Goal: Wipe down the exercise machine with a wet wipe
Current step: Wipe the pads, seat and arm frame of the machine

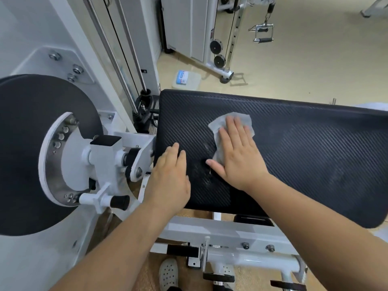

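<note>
The exercise machine's black textured seat pad [304, 148] fills the middle and right of the view. A white wet wipe [218, 124] lies flat on the pad's left half. My right hand [237, 152] presses on the wipe with straight, spread fingers, covering most of it. My left hand [170, 177] rests flat on the pad's left front corner, fingers straight, holding nothing. A damp dark streak shows on the pad between the two hands.
The white machine frame [226, 229] runs under the pad. A large black disc with a pin selector [31, 148] stands at left. A wipes packet [184, 77] lies on the floor behind the pad. A cable machine with handles [262, 32] stands at the back.
</note>
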`<state>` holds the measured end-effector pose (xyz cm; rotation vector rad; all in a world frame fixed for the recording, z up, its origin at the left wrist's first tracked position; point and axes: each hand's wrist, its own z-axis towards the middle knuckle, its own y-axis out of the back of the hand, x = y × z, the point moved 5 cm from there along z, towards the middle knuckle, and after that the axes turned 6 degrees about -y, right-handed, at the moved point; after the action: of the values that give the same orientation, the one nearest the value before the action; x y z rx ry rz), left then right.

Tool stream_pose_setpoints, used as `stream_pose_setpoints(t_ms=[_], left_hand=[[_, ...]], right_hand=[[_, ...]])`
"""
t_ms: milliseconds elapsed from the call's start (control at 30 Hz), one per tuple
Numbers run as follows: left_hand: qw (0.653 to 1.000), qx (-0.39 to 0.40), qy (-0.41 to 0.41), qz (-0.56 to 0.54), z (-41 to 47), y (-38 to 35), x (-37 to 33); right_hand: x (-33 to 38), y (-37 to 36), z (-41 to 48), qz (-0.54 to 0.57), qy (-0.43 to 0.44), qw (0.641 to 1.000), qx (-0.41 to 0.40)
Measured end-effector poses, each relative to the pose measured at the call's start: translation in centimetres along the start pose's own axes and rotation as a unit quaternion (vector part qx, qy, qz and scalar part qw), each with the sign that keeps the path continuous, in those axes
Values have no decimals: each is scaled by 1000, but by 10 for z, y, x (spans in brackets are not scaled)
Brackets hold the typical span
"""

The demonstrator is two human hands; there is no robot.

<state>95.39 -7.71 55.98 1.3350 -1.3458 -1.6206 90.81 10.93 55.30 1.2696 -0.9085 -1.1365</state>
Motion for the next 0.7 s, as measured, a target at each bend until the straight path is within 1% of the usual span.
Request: stream_pose_setpoints(t_ms=[100,200,233,300,367,400,467,533,600,700], left_hand=[[999,29,20,12,-9,-11,9],[999,19,28,4,-14,-15,19],[999,8,31,-15,-15,-14,21],[996,-25,43,-69,-15,-10,26],[993,-38,58,-95,-13,-6,28],[993,-39,62,-96,-12,-5,28],[993,-37,64,-92,-10,-3,26],[995,-27,61,-79,-9,-1,23],[996,-10,60,-67,-8,-2,23],[996,1,55,-70,-8,-1,23]], right_hand=[[2,8,39,1,-38,999,27],[17,15,70,10,-66,997,37],[26,13,70,9,-53,998,37],[46,1,52,6,15,999,43],[56,-16,12,8,93,994,56],[55,-24,-10,4,118,991,59],[41,-35,-48,-8,146,988,60],[18,-35,-62,-16,153,987,55],[-7,-28,-47,-28,113,992,49],[-32,-6,6,-18,-23,998,53]])
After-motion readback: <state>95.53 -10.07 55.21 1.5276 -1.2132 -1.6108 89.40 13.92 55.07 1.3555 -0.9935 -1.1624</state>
